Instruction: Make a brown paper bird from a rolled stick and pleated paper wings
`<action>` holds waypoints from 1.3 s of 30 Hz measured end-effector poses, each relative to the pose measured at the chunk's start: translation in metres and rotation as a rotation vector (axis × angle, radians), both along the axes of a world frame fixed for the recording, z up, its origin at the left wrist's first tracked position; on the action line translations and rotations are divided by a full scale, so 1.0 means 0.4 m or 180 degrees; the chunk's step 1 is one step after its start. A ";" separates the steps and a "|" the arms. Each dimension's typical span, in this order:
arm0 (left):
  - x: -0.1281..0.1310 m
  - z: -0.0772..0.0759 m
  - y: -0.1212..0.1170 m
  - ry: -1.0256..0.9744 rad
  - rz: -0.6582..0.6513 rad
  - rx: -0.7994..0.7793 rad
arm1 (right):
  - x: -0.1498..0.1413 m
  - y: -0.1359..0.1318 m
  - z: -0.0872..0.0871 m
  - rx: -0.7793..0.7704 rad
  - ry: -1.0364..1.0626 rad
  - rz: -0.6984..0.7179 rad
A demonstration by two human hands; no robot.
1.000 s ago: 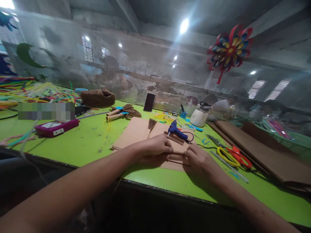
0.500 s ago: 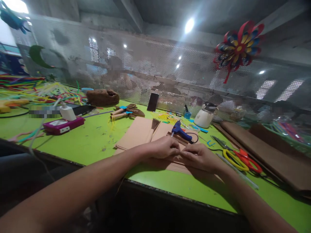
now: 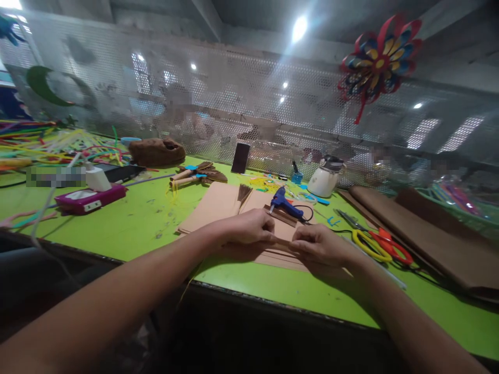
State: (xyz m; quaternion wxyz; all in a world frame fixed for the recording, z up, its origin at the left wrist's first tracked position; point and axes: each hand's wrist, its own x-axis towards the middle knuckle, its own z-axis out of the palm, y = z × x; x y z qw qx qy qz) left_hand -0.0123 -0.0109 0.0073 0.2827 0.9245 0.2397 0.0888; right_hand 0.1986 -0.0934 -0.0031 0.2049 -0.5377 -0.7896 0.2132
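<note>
A: What's between the hands?
B: A narrow strip (image 3: 283,241) of brown paper, flat and straight-looking, plain, with a slightly darker tone than the paper sheets (image 3: 210,209) below it. Its ends are hidden by the fingers.
A: How is it held?
B: The left hand (image 3: 254,227) pinches one end between thumb and curled fingers; the right hand (image 3: 318,244) pinches the other the same way. A short length shows between them.
A: And where is it?
B: Just over the near part of the sheets, by the table's front edge. I can't tell whether it touches them.
A: What's around it?
B: Just beyond, a blue glue gun (image 3: 284,203) rests by a darker brown piece (image 3: 281,216). A brush (image 3: 244,194) lies on the sheets to the left. Right of the right hand are yellow-handled and orange-handled scissors (image 3: 371,246). Farther back on the green table (image 3: 132,236) stand a white jug (image 3: 324,182) and a dark phone (image 3: 240,158).
</note>
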 end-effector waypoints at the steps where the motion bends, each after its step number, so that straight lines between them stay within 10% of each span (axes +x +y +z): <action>1: -0.001 0.000 0.003 0.0027 0.0010 -0.0020 | 0.003 0.001 -0.001 -0.0040 0.0022 -0.0008; 15: -0.004 -0.023 0.044 0.0236 0.0259 0.0013 | 0.038 0.012 -0.002 -0.0479 0.0202 -0.0045; 25: 0.009 -0.015 0.020 0.0135 -0.0030 0.0261 | -0.015 0.004 -0.026 0.0529 -0.0026 -0.0074; 39: 0.024 -0.016 -0.001 -0.0751 -0.0440 0.2432 | 0.001 0.036 -0.046 0.2377 -0.0252 0.0336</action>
